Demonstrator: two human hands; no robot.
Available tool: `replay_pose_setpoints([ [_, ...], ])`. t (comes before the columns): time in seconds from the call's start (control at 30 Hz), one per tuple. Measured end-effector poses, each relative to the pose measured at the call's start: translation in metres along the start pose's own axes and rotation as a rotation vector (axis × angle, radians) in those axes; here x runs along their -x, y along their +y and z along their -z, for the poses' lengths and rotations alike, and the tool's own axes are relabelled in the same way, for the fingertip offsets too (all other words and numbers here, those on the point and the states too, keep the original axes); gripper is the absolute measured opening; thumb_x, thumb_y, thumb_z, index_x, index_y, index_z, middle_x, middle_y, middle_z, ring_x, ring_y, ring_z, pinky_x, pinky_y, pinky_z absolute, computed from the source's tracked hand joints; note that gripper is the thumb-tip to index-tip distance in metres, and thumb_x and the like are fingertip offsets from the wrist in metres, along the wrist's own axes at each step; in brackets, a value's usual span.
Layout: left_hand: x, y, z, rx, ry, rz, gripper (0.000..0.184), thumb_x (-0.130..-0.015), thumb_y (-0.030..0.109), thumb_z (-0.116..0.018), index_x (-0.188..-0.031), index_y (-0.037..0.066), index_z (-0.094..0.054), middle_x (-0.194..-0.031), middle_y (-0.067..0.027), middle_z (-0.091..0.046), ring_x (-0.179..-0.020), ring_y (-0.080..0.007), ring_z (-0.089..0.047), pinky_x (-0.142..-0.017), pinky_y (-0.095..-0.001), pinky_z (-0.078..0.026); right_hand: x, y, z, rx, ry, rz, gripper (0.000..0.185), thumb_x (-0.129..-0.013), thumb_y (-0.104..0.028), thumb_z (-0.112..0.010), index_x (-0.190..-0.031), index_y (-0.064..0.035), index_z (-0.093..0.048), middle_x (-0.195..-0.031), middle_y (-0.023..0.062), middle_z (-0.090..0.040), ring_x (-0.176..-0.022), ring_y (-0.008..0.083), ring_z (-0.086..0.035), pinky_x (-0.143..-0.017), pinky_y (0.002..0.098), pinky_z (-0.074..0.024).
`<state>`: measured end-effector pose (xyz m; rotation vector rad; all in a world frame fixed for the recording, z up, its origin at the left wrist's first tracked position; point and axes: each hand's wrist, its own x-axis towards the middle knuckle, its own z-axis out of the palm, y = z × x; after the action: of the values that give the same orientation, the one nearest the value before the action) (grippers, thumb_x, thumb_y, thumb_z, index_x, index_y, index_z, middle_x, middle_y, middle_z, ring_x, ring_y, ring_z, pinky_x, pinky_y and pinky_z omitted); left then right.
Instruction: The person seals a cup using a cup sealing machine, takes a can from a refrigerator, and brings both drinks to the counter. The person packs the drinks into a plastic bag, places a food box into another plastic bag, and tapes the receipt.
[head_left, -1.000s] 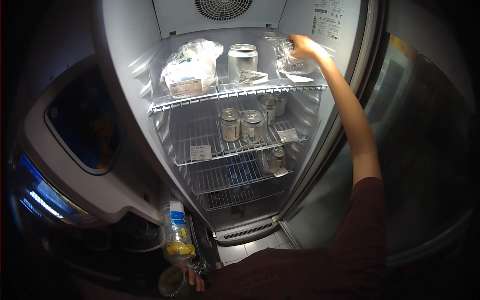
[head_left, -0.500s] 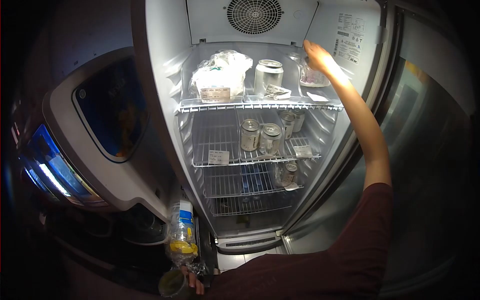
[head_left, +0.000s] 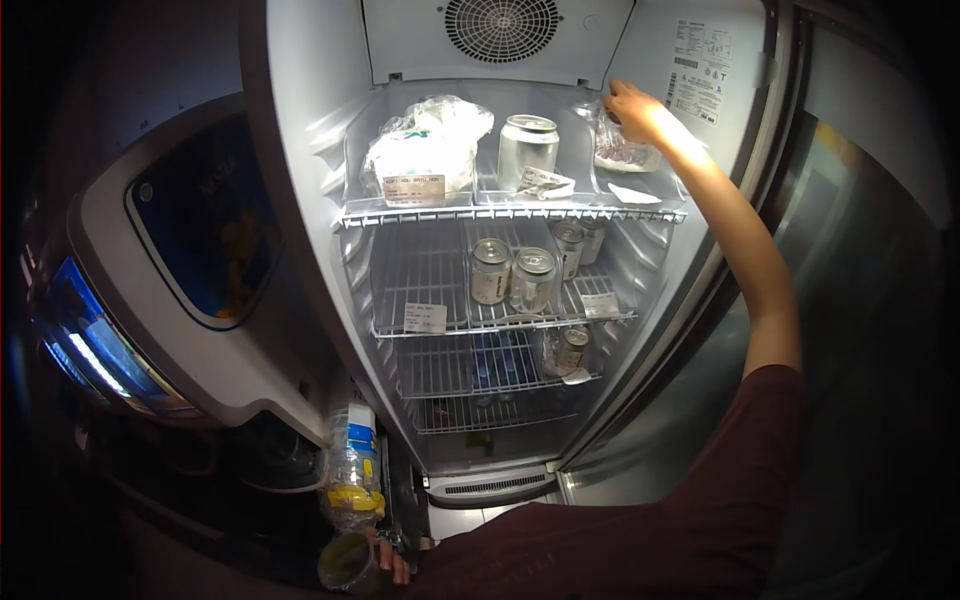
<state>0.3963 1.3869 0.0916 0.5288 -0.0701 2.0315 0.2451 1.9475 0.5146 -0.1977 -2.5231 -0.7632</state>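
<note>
Head view; hours read from frame centre unless noted. Fridge [head_left: 300, 130] stands open around 12 o'clock, door [head_left: 850, 350] at 3. Machine [head_left: 100, 220] at 9. Pack [head_left: 352, 470], clear-wrapped with blue and yellow print, at 7. White bag [head_left: 425, 150] on the top shelf, 11 o'clock.

Clear bag [head_left: 628, 155], same shelf, between 1 and 2. Key relation: it lies at 6 o'clock from the right hand [head_left: 635, 112], just under the bent fingers, and at 1 o'clock from the left hand [head_left: 396, 568], well apart. Right hand is clearly nearer. Bag is crumpled and partly covered; long axis not readable. Right hand's palm side hidden; grasping or released, cannot tell.

Left hand low, between 6 and 7, fingers beside cup [head_left: 347, 562]; grip on it not confirmed. Large can [head_left: 527, 155] upright between both bags. Paper slip [head_left: 635, 193] in front of clear bag.
</note>
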Motion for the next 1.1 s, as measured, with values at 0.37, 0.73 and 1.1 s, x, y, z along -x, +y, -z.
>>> replay_pose_setpoints([
  [0.37,-0.004,-0.006,0.005,-0.007,-0.021,-0.019,0.056,-0.078,0.047,-0.048,-0.113,0.006,-0.036,-0.093,-0.0129,-0.05,-0.073,-0.0302,-0.053,-0.065,-0.0423,-0.042,-0.019,0.016,-0.007,0.009,-0.328,-0.054,0.046,-0.064,0.006,-0.049,-0.11,-0.0023,-0.05,-0.113,0.0164,-0.046,-0.107,0.0318,-0.044,-0.084,0.0353,-0.0407],
  [0.73,0.007,-0.004,0.009,-0.016,-0.056,-0.049,0.057,-0.078,0.047,-0.049,-0.114,0.005,-0.035,-0.092,-0.0136,-0.049,-0.073,-0.031,-0.053,-0.064,-0.0428,-0.042,-0.037,0.032,-0.022,0.071,-0.381,0.003,0.037,-0.066,-0.011,-0.063,-0.099,0.0024,-0.053,-0.091,0.0206,-0.059,-0.086,0.0347,-0.057,-0.069,0.0374,-0.0455],
  [1.1,-0.002,0.007,0.017,-0.011,-0.134,-0.001,0.059,-0.078,0.046,-0.051,-0.115,0.005,-0.034,-0.092,-0.0143,-0.049,-0.073,-0.0318,-0.053,-0.064,-0.0433,-0.042,0.029,0.025,-0.001,-0.609,0.066,-0.215,0.067,-0.052,-0.032,-0.075,-0.107,-0.0026,-0.051,-0.099,0.015,-0.058,-0.094,0.0253,-0.055,-0.079,0.0311,-0.0414],
])
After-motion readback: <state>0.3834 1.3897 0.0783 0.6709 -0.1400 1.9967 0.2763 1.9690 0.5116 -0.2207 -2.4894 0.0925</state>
